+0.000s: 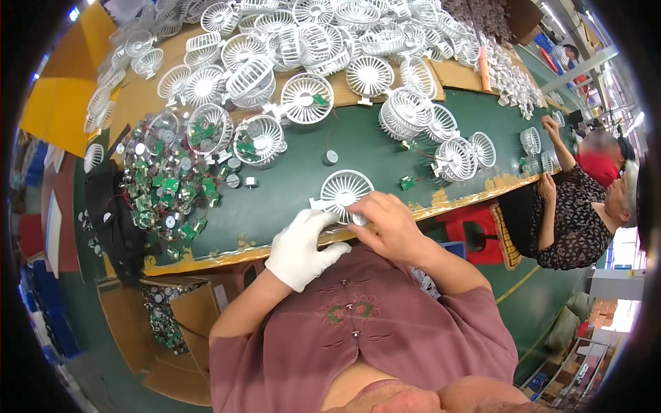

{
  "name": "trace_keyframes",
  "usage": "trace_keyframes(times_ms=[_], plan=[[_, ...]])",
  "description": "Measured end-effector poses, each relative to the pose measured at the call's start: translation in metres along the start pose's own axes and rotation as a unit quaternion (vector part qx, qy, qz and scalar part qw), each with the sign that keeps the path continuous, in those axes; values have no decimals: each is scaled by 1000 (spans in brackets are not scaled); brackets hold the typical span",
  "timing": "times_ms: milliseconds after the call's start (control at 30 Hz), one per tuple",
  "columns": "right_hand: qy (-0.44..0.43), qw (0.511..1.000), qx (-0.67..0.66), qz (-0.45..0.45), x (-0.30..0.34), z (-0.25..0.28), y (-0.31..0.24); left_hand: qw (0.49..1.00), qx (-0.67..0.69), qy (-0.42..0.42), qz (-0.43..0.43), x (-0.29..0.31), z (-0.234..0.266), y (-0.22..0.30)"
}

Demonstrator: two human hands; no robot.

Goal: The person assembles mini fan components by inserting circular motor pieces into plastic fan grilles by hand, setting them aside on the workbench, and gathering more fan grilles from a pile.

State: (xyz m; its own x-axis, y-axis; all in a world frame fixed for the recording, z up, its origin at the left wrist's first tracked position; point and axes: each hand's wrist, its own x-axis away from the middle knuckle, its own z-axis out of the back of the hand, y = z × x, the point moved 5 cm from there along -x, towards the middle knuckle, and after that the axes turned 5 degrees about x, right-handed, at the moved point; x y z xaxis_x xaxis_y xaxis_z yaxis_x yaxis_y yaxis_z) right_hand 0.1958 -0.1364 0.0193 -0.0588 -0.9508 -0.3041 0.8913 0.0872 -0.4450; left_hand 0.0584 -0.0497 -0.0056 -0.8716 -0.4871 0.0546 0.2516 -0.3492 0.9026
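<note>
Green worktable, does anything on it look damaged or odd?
Yes: the green worktable has ragged yellow-brown patches along its near edge, as if the surface had worn through. Nothing else clearly stands out.

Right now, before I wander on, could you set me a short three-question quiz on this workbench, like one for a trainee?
1. Choose one: the open cardboard box is (a) on top of the table, (b) below the table top, to the person's left.
2. True or false: the pile of green circuit boards lies to the right of the white fan cage nearest the hands.
3. Fill in: the person wears a white glove on the ____ hand only.

Key: 1. b. 2. False; the pile is to its left. 3. Left.
</note>
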Motion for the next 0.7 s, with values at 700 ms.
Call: trace_keyframes(times_ms=[700], plan=[[-98, 969, 180, 139, -29, -33, 24, 934, -311, 80, -156, -22, 1, -15]])
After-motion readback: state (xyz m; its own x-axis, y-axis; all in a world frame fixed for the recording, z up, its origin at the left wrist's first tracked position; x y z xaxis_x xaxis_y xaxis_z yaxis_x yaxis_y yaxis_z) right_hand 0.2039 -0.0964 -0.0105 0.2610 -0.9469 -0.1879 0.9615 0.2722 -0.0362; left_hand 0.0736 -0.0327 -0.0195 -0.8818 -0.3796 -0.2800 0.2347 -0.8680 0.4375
